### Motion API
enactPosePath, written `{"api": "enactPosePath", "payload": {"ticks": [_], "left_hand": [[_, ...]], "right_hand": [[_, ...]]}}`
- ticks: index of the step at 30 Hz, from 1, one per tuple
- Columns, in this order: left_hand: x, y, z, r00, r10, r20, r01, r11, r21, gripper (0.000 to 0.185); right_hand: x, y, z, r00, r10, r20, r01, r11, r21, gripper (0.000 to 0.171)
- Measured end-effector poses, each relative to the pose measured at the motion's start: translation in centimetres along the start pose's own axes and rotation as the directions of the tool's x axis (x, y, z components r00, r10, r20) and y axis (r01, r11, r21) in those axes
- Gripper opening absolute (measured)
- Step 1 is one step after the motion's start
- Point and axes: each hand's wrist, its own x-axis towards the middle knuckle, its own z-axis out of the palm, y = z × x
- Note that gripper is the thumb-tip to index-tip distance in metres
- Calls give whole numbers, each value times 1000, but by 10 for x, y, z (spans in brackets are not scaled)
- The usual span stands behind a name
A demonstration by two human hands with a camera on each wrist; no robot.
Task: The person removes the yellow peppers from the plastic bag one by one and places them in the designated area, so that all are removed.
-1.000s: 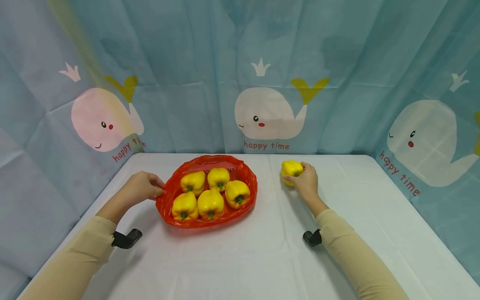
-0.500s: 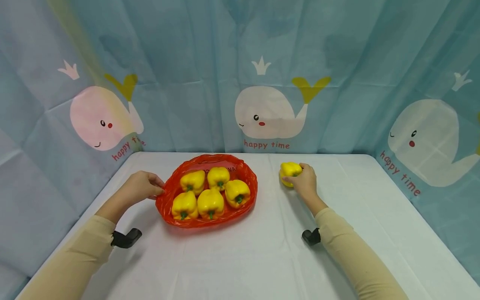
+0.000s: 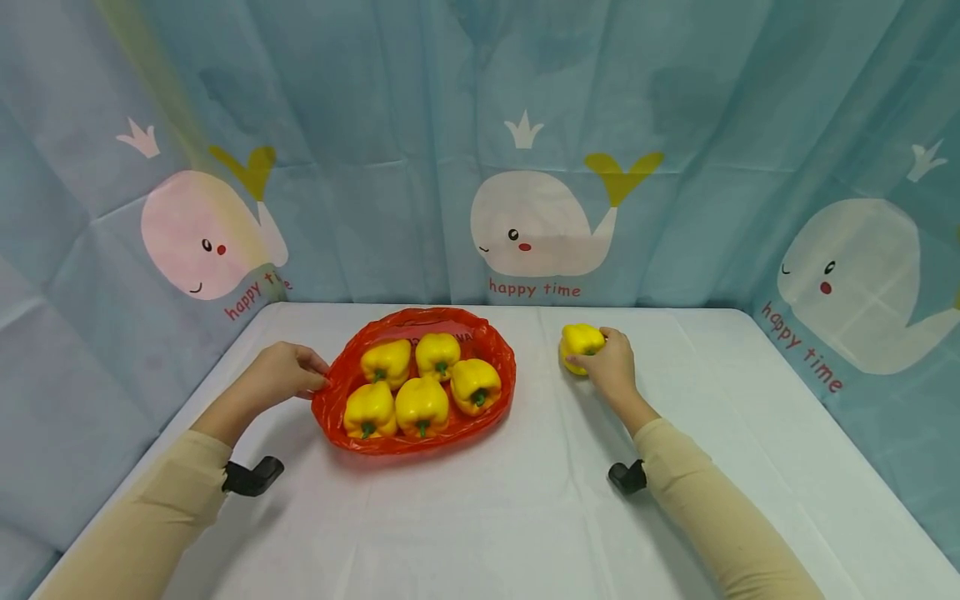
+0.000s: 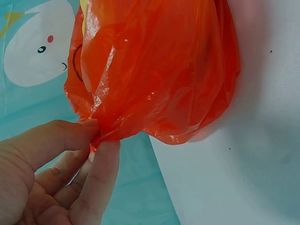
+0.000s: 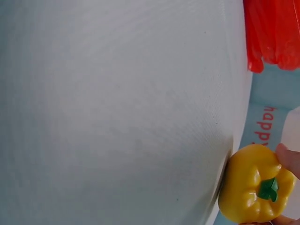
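1. My left hand (image 3: 281,372) pinches the thin rim of the red plastic bag (image 3: 491,354) between thumb and forefinger; the wrist view shows the film gathered into a small crease at my fingertips (image 4: 101,157). That film looks flimsy, so I judge a hard tug could tear it or slide the whole bag across the table (image 3: 487,517)

2. My right hand (image 3: 611,367) curls round the loose yellow pepper (image 3: 581,342), fingers over its top and side. It sits on the white cloth to the right of the bag, near the back edge, well apart from the others

3. The pepper's skin is glossy and waxy, with rounded lobes and a short green stem (image 5: 268,189). I think a light hold could let it slip and roll

4. Five more yellow peppers (image 3: 422,406) lie packed in the open bag, touching each other. Another one set down carelessly might nudge one over the low crinkled rim

5. The tablecloth is smooth with faint folds, and the backdrop (image 3: 525,225) is soft blue cloth printed with whales
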Motion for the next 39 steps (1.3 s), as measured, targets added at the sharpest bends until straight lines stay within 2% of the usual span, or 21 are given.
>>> {"api": "enactPosePath", "payload": {"ticks": [31,39], "left_hand": [[-1,0,0,1000,0,-1,0,1000,3,28],[-2,2,-1,1000,-6,2,6,1000,5,28]], "right_hand": [[-5,0,-10,999,-35,20,35,999,-1,71],[-10,-9,-20,998,-65,-15,65,998,18,66]]}}
